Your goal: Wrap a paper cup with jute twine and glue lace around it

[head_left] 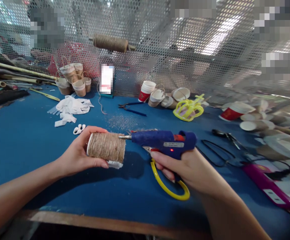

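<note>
My left hand [81, 151] is closed around a paper cup [106, 146] wrapped in brown twine, held on its side above the table. A scrap of white cloth or paper [115, 164] shows under the cup. My right hand [177, 166] grips a blue hot glue gun [157, 138] with its red light on. The gun's metal nozzle is at the cup's right end, at the upper edge; whether it touches is hard to tell. A yellow handle loop [170, 193], apparently of scissors, hangs at the same hand, its blades hidden.
Behind lie white fabric strips [75, 106], pliers [133, 109], stacked red-and-white cups [147, 90] and a yellow crown-like piece [188, 108]. Twine-covered baskets [78, 86] stand back left. At right are a black cord [217, 153] and a purple power strip [270, 186]. A perforated metal screen [155, 50] rises behind.
</note>
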